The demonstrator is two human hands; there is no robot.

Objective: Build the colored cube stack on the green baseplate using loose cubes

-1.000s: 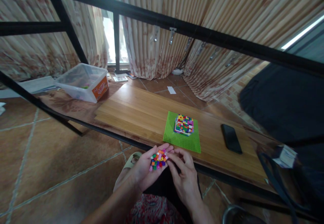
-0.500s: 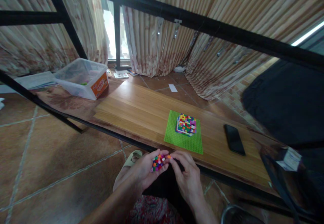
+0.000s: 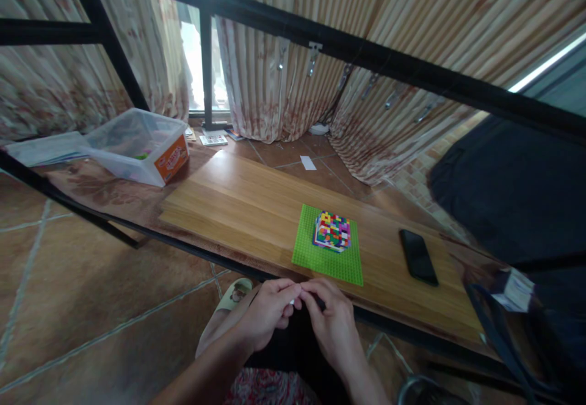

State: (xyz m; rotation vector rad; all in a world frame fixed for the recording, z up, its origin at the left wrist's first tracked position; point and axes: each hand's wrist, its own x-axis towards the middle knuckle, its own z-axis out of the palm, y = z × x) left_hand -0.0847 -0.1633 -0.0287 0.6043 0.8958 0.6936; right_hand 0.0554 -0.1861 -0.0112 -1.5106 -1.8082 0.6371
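Observation:
My left hand [image 3: 274, 304] is closed, its fingers curled over the palm, and a small white brick [image 3: 292, 301] peeks out by the thumb. The other small bricks in the palm are hidden by the fingers. My right hand [image 3: 329, 313] is pinched, its fingertips meeting those of my left hand; what lies between them is too small to make out. Just beyond the hands, a multicoloured block of small bricks [image 3: 333, 232] stands on a green baseplate [image 3: 304, 252].
The baseplate lies on a wooden board [image 3: 238, 197]. A black phone [image 3: 418, 257] rests to its right. At the left stands a clear plastic bin [image 3: 123, 164] with an orange label. A dark metal bar [image 3: 274, 23] crosses above, before curtains [image 3: 265, 87].
My left hand, open with a pile of loose coloured bricks in its palm, has closed over them. The orange brick at my right fingertips no longer shows. The view has shifted slightly.

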